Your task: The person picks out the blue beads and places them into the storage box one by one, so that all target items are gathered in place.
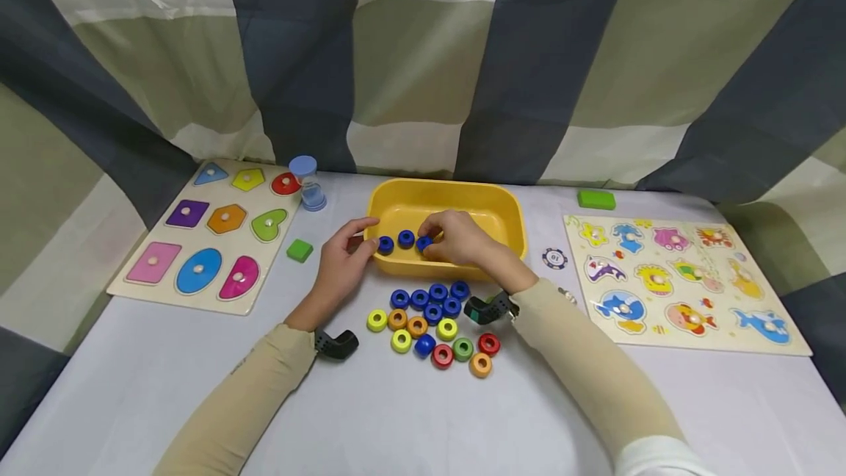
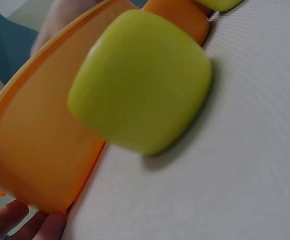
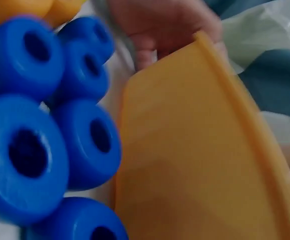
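Note:
In the head view, my left hand (image 1: 340, 259) grips the left end of a yellow plastic tub (image 1: 512, 204), thumb and fingers at its rim. My right hand (image 1: 459, 237) reaches down inside and pinches a blue ring bead (image 1: 424, 243) near the tub's front wall. Two other blue beads (image 1: 396, 241) lie in a row to the left of it. Just in front of the tub, several blue beads (image 3: 22, 155) sit close together on the table. Left fingertips (image 2: 50, 227) show at the tub's corner in the left wrist view; the right wrist view does not show the right fingers.
Nearer me lie yellow, orange, red, green and blue beads (image 1: 425, 345). A shape puzzle board (image 1: 254, 289), a blue sand timer (image 1: 308, 186) and a green block (image 1: 299, 250) are left. On the right are a poker chip (image 1: 554, 258), an animal puzzle (image 1: 648, 314) and another green block (image 1: 596, 200).

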`<move>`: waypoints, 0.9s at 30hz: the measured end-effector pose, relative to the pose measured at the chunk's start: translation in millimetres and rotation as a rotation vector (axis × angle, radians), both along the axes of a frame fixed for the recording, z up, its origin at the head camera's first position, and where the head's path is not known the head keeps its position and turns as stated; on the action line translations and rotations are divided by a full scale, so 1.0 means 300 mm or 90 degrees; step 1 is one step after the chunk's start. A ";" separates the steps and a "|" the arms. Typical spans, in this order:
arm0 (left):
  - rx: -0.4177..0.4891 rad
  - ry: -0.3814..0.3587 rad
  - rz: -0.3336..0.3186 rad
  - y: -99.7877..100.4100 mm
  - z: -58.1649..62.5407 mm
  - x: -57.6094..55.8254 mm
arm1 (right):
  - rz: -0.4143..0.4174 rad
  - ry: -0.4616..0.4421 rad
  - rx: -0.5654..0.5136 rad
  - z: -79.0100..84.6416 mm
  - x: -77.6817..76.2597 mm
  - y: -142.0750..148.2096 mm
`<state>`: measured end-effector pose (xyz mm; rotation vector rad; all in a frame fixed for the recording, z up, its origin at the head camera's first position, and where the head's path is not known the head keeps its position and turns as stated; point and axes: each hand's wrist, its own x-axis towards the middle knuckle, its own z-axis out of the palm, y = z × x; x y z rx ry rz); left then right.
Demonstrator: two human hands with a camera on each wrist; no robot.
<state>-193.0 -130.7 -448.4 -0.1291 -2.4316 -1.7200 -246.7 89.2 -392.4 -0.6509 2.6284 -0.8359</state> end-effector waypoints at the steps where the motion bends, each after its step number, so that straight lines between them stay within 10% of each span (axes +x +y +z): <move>1: 0.002 0.001 -0.002 0.002 -0.001 0.001 | 0.003 -0.007 0.005 -0.008 -0.003 0.000; 6: -0.003 0.004 -0.008 0.009 0.001 0.001 | -0.014 0.058 -0.009 0.008 0.035 0.021; 12: -0.009 0.008 -0.009 0.004 0.007 0.000 | 0.071 0.214 -0.093 0.078 0.216 0.046; 18: -0.004 0.019 -0.009 -0.002 0.008 -0.007 | 0.254 0.186 -0.012 0.033 0.404 0.035; 27: 0.001 0.008 -0.005 0.000 -0.001 0.002 | 0.258 0.207 0.038 -0.039 0.458 0.022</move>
